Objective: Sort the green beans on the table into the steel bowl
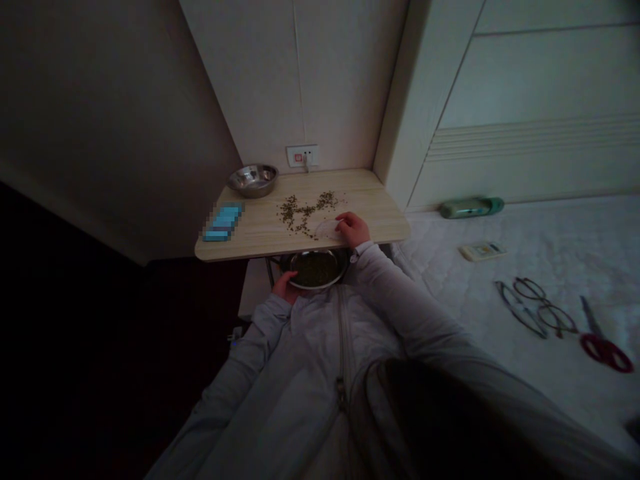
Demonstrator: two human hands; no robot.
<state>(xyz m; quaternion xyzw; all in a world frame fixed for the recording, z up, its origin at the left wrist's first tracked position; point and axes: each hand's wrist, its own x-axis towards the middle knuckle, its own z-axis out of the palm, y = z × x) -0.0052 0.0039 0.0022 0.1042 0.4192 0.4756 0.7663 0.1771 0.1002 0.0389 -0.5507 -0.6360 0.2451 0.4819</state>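
My left hand (286, 288) is closed on the rim of a metal bowl (325, 285), its thumb over the inner edge. The bowl sits just below the front edge of the small wooden table (250, 237), with dark greenish grains inside. On the tabletop my right hand (353, 230) pinches a thin, clear piece of plastic (326, 229), whose exact kind I cannot make out. Just beyond the plastic, small dark green grains (305, 211) lie scattered in a loose, curved patch.
A second metal bowl (253, 181) stands at the table's back left, behind a blurred blue-screened device (223, 222). A plug sits in the wall socket (303, 157). On the bed to the right lie a green bottle (471, 208), a remote (483, 251), glasses (556, 319) and red-handled scissors (606, 351).
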